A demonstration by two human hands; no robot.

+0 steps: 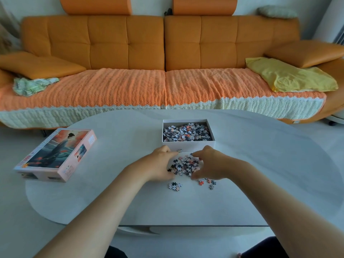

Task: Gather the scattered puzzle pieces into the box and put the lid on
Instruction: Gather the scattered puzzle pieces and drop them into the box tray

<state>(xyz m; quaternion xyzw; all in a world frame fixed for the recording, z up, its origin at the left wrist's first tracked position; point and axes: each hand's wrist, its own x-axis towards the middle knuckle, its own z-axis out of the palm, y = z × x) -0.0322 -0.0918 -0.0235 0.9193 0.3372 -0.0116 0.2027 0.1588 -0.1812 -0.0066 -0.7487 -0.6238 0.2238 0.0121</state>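
An open white box [188, 144] stands at the middle of the white table, holding many puzzle pieces. Just in front of it lies a small heap of loose pieces [185, 165]. My left hand [160, 163] cups the heap from the left and my right hand [209, 162] cups it from the right, fingers curved round the pile. A few stray pieces [175, 186] lie nearer to me, with others [207, 182] under my right wrist. One piece [179, 150] lies against the box's front wall. The printed lid [55, 155] lies at the left.
The oval white table [260, 174] ends close to me at a straight front edge. Behind it stands an orange sofa [163, 53] with a knitted cover, a yellow cloth [290, 75] on its right and a green patterned cloth [31, 85] on its left.
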